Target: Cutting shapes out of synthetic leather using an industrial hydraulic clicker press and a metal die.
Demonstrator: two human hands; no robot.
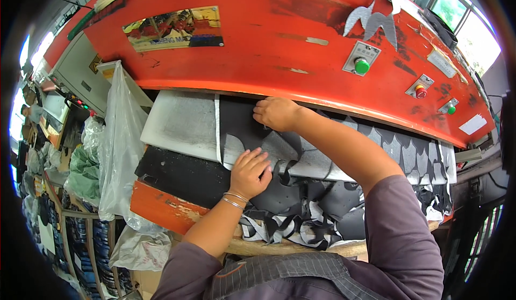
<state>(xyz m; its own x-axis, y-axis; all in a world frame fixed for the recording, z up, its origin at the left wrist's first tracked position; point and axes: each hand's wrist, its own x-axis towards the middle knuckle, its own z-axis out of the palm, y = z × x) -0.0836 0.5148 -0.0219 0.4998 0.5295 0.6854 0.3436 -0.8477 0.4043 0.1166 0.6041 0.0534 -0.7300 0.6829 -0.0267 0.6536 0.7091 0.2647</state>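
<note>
My left hand (250,171) lies with its fingers stretched out, at the near edge of a white cutting board (180,123). Under its fingertips is the border of a black sheet (236,116) with curved cut-outs. Farther back, close under the red machine beam (258,58), my right hand (277,113) is closed, its fingers curled down onto the black sheet; what they grip, if anything, is hidden. Right of both hands, the sheet is a web of curved openings with the pale board showing through. Dark cut pieces (277,197) lie nearer to me.
The beam bears a green button (361,66) and a red button (420,91). Black and white offcuts (279,227) are heaped along the front ledge. Clear plastic bags (121,155) hang at the left, beside a grey control box (80,77). Two grey cut pieces (380,27) hang on the beam.
</note>
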